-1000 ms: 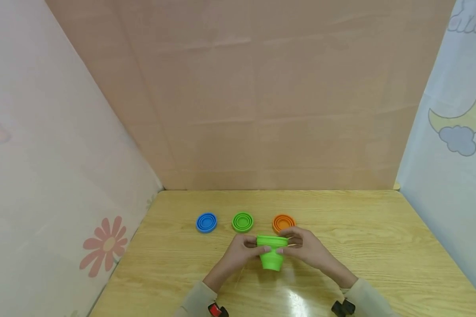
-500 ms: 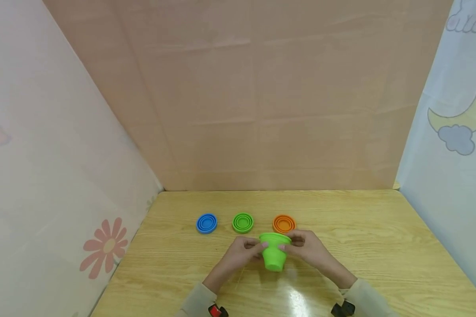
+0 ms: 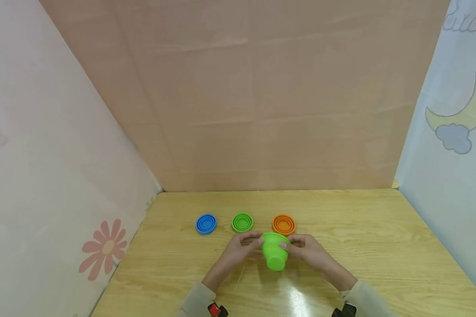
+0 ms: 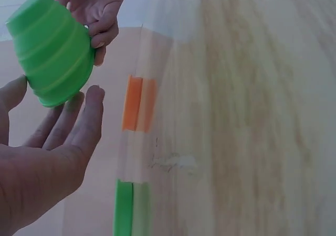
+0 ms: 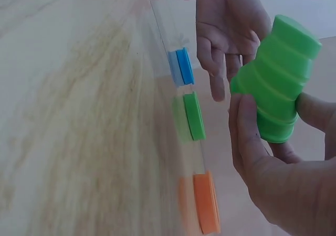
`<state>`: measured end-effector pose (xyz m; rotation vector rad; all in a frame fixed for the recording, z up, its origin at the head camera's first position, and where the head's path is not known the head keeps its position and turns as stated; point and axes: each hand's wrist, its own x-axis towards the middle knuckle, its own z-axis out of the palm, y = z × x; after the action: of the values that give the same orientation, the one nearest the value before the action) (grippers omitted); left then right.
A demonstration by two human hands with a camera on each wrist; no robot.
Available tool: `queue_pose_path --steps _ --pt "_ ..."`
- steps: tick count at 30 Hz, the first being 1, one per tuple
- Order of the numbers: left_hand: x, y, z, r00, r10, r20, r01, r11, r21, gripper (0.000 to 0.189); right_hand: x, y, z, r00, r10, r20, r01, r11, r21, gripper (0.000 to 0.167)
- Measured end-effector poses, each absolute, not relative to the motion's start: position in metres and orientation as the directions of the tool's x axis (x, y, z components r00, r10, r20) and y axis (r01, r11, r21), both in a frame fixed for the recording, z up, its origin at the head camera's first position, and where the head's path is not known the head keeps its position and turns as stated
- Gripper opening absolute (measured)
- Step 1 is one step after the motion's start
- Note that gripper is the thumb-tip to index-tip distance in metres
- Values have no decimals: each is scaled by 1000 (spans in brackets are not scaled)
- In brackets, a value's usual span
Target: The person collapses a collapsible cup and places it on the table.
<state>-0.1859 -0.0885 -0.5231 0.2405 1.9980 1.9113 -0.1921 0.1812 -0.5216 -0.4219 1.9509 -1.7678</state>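
A bright green collapsible cup (image 3: 275, 255), drawn out to its full stepped height, is held over the front of the table between both hands. Its base tips toward the head camera and its mouth faces away. The left hand (image 3: 237, 250) pinches the rim side with thumb in front and fingers behind. On the opposite side the right hand (image 3: 312, 253) grips the cup the same way. In the left wrist view the ridged wall of the cup (image 4: 52, 47) shows above the left fingers (image 4: 86, 123). The right wrist view has the right thumb (image 5: 315, 113) against the cup.
Behind the hands, a row of flattened collapsible cups lies on the wooden table (image 3: 174, 264): blue (image 3: 206, 224), green (image 3: 242, 223) and orange (image 3: 283, 224). The orange one is closest to the held cup. Fabric-like walls (image 3: 254, 110) enclose the table at back and sides.
The held green cup has tilted, its base swinging up toward the head camera. Both hands keep their grip with small finger shifts, and the right hand has lowered slightly.
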Motion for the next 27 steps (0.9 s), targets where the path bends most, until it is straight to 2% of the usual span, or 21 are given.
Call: queue_pose_path --steps 7,16,22,27 --pt "-184 -84 -525 -920 369 -132 -139 9 990 41 -189 179 -523 -789 -605 -104 135 -6 -991 41" --pt "-187 -80 -527 -918 334 -216 -240 -33 970 35 -193 182 -522 -733 -659 -166 262 -49 -964 48" --pt "-187 -80 -528 -896 333 -294 -347 -110 932 32 -195 182 -522 -728 -663 -174 288 -65 -955 46" --pt "-186 -80 -529 -874 376 -309 -386 -148 911 37 -194 182 -523 -745 -637 -199 288 -37 -957 46"
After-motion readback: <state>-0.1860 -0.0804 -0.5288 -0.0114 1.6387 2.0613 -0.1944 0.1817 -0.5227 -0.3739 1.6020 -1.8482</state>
